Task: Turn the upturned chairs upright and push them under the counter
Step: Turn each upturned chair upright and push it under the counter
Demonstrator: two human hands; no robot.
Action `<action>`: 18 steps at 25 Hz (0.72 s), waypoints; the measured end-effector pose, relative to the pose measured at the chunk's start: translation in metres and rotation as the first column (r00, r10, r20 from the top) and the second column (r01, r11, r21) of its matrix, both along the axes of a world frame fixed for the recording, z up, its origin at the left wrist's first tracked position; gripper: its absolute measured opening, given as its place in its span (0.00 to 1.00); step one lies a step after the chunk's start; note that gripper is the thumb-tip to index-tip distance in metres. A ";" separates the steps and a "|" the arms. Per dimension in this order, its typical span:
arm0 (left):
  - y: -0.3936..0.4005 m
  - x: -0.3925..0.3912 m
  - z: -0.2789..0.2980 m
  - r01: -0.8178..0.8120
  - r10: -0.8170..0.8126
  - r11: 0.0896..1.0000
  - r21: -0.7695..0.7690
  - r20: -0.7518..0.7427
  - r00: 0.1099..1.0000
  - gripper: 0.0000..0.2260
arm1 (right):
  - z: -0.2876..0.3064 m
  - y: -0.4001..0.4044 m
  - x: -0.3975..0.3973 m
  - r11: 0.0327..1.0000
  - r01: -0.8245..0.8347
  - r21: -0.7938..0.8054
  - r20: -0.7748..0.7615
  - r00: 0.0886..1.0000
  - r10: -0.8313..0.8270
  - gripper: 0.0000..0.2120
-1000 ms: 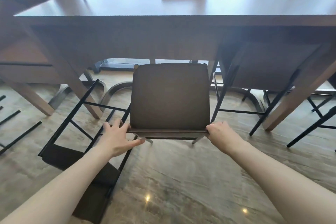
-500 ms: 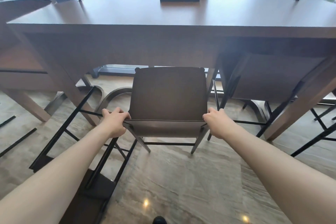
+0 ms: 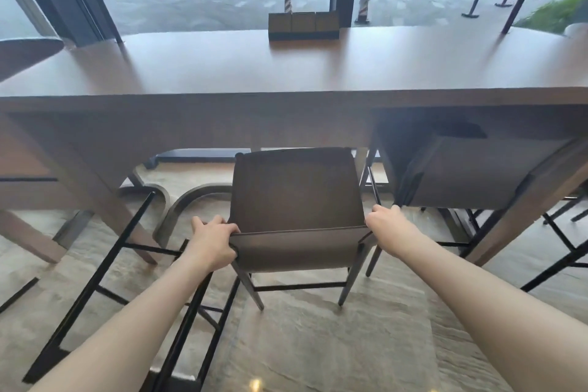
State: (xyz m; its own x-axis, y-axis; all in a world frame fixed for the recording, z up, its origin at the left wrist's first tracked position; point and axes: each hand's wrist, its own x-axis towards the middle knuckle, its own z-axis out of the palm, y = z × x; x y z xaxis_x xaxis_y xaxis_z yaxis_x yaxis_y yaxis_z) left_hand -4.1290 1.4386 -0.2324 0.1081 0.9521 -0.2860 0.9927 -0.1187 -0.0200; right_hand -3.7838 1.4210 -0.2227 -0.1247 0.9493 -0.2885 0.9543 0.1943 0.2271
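A brown chair [image 3: 296, 191] stands upright on its legs in front of the long wooden counter [image 3: 286, 73], its seat partly under the counter's edge. My left hand [image 3: 211, 243] grips the left end of the chair's low backrest, and my right hand [image 3: 386, 221] grips the right end. Left of it, another chair [image 3: 127, 267] lies tipped over on the floor, its black metal legs and rungs pointing towards the counter. A third chair [image 3: 471, 172] sits tucked under the counter on the right.
A slanted wooden counter leg [image 3: 95, 181] stands left of the held chair, another [image 3: 521, 204] at the right. A dark box [image 3: 302, 25] rests on the counter's far edge by the window. More black chair legs [image 3: 569, 251] show at far right. The floor is polished stone.
The chair has slid forward towards the counter with both hands on its backrest. My view has risen, showing more of the countertop and window.
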 end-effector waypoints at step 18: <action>0.122 -0.005 -0.020 -0.108 0.095 0.986 0.129 0.107 0.990 0.20 | 0.009 0.113 0.004 0.997 0.049 0.052 -0.021 0.999 -0.048 0.15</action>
State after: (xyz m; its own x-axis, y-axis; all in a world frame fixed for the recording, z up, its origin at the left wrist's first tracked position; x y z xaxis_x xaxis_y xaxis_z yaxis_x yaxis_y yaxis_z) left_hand -4.1337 1.5603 -0.2528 0.0307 0.9886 -0.1477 0.9972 -0.0202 0.0716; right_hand -3.7802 1.5338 -0.2139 -0.0831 0.9681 -0.2362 0.9667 0.1359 0.2168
